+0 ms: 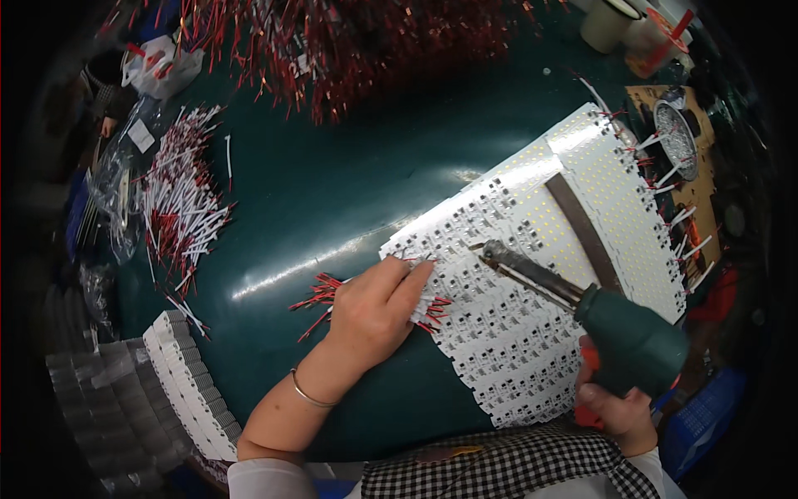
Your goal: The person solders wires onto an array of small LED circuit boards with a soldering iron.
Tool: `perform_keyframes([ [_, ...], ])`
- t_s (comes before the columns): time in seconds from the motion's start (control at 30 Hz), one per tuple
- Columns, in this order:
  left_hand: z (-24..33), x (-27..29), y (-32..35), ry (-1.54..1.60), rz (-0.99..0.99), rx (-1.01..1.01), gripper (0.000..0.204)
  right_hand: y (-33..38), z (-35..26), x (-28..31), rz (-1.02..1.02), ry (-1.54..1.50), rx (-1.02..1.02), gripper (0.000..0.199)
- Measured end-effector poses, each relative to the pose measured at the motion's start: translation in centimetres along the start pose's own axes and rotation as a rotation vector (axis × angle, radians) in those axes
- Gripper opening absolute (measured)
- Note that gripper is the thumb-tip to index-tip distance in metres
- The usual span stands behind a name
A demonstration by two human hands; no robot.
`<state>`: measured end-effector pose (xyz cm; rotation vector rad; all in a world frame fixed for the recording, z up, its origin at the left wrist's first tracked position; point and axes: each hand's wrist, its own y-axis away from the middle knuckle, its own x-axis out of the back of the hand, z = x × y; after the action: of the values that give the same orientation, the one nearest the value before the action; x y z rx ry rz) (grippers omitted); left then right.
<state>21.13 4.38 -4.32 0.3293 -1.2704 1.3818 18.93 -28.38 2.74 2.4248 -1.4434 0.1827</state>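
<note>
My left hand [376, 309] rests palm down on a bundle of short red and white wires [320, 295] at the left edge of a white panel of LED circuit strips [532, 333]; its fingertips touch the panel. My right hand [619, 412] grips a dark green soldering gun [628, 341] by its handle. The gun's metal barrel [524, 270] reaches up and left over the panel, with its tip near the fingertips of the left hand. A dark flat bar [586, 233] lies across the panel.
A heap of red and white wires [183, 200] lies at the left on the green table [332, 183], with a mass of red wires [357, 41] at the back. Stacked white strips [187, 382] sit at the lower left. A round metal dish [675, 137] stands at the right.
</note>
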Motion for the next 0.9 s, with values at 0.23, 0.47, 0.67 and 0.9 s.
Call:
perform_keyframes([
  [0.23, -0.4, 0.3, -0.1, 0.055, -0.019, 0.065, 0.041, -1.3, -0.5, -1.4, -0.115, 0.043, -0.040, 0.056],
  [0.47, -0.3, 0.6, -0.3, 0.087, -0.038, 0.087, 0.040, -3.2, -0.4, -2.4, -0.133, 0.042, 0.017, 0.044],
  [0.67, -0.4, 0.5, -0.3, 0.088, -0.027, 0.075, 0.039, -3.7, -0.2, -2.8, -0.179, 0.109, 0.099, 0.038],
  [0.9, -0.3, 0.4, -0.4, 0.083, -0.025, 0.074, 0.039, -3.6, -0.3, -2.9, -0.133, 0.136, 0.082, 0.045],
])
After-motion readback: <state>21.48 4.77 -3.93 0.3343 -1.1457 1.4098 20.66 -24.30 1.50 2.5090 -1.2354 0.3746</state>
